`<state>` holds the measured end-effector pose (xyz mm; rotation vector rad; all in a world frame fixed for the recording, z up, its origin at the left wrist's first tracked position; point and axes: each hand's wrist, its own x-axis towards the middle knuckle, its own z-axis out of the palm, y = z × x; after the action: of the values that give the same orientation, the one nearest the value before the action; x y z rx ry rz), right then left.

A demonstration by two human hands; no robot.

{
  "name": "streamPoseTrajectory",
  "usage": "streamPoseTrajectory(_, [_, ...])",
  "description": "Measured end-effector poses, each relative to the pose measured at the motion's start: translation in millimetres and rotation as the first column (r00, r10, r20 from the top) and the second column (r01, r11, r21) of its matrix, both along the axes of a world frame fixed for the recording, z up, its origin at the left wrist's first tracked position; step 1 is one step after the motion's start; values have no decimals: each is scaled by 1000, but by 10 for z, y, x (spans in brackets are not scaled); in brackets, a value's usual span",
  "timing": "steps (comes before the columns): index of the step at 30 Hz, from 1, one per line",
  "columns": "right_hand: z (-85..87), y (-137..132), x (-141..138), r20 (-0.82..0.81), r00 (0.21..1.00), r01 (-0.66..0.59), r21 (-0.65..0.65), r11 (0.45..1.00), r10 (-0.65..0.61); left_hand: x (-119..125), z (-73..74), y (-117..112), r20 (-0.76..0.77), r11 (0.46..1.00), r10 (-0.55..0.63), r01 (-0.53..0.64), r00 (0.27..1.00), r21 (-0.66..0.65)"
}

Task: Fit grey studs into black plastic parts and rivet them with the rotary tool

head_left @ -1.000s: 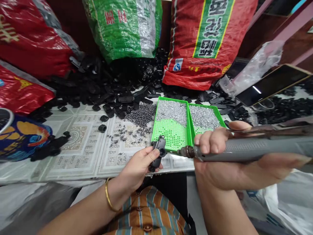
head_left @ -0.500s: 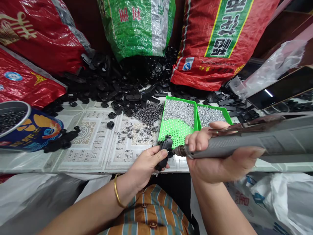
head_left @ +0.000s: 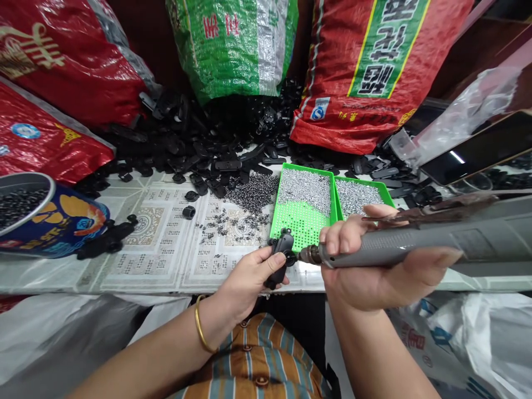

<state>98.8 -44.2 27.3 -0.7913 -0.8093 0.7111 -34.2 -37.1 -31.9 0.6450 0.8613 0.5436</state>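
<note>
Grey cylindrical power screwdriver (head_left: pixel 399 244) held against an elongated black plastic part (head_left: pixel 284 243)

The left hand (head_left: pixel 249 280) pinches the black plastic part between thumb and fingers at the front edge of the pale, patterned desk (head_left: pixel 166 266). The right hand (head_left: pixel 366 288) is wrapped around the screwdriver, its narrow tip at the part's right side; whether it sits in a hole is too small to tell. Just behind the part lies a bright green perforated plastic tray (head_left: pixel 279 213), partly covered with tiny silvery pieces (head_left: pixel 303 188). Left of that tray spreads a heap of small dark pieces (head_left: pixel 253 194).
</note>
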Motion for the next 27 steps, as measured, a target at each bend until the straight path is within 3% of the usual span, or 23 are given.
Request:
streamPoseTrajectory(13, [-26, -7, -70, 43, 999, 25, 13, 1000, -26, 1, -16, 7, -4, 999, -21, 21, 1000, 24])
streamPoseTrajectory(27, [-64, 12, -83, -23, 999, 44, 62, 997, -43, -2, -41, -5, 3, 999, -28, 28, 1000, 20])
